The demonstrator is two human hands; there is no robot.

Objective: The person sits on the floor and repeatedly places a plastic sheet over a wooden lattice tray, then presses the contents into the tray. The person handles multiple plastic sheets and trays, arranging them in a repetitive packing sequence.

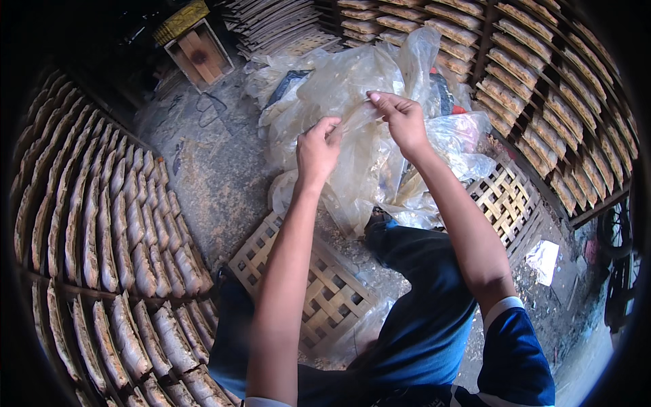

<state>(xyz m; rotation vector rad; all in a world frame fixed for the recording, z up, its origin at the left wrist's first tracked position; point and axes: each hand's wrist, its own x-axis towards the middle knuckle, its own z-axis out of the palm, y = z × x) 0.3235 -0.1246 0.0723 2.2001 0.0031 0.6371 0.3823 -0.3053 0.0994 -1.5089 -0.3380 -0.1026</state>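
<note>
Both hands are raised over a large heap of clear, crumpled plastic sheeting flecked with crumbs. My left hand pinches an edge of the sheeting between thumb and fingers. To its right and a little farther off, my right hand grips another part of the same sheet, with the film drawn between the two. Below the hands, the plastic hangs towards a woven bamboo tray between my legs. Dark and red items show in part under the heap's right side; what they are I cannot tell.
Racks of trays bearing pale slabs curve along the left, and similar racks fill the upper right. A wooden box and stacked trays stand at the back. Another woven tray and a white sheet lie at the right.
</note>
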